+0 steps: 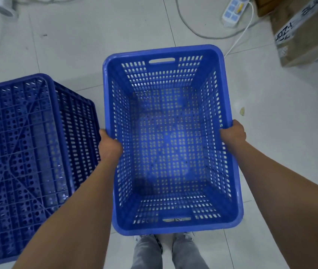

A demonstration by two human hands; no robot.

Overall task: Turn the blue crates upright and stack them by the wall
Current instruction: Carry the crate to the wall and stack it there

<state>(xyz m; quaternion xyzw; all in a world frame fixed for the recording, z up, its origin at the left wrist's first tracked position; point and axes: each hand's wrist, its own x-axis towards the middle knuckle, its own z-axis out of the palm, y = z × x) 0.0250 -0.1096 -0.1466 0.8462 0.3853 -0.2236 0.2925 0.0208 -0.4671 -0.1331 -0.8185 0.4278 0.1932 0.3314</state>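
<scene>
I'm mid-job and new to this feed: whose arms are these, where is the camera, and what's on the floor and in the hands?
No machine here: a person's bare arms, filmed by one camera on their head looking down. The left hand and right hand grip the long rims of an upright blue crate, empty, open side up. Beside it on the left, a second blue crate lies bottom-up on the tiled floor. Farther off are a cardboard box, a power strip and cables.

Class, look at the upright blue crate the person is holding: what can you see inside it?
The upright crate holds nothing; through its perforated bottom the pale floor shows. Both hands, left and right, grip its long rims. The floor right under it is mostly covered.
</scene>
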